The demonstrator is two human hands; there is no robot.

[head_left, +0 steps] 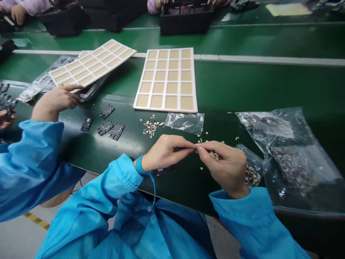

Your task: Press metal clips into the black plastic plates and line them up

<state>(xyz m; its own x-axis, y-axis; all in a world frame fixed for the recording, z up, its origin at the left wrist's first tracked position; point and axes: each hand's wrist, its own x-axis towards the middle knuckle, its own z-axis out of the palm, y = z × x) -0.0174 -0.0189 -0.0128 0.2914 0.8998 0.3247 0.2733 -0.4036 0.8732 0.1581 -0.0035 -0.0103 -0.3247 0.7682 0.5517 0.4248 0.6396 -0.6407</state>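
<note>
Left hand [164,153] and right hand [223,167] pinch closed, fingertip to fingertip, above scattered beige chips [214,155] on green conveyor belt [178,187]; anything gripped is too small to tell.

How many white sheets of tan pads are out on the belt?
2: a flat sheet on the green belt, and a tilted sheet to its left; another may lie hidden beneath that one.
</note>
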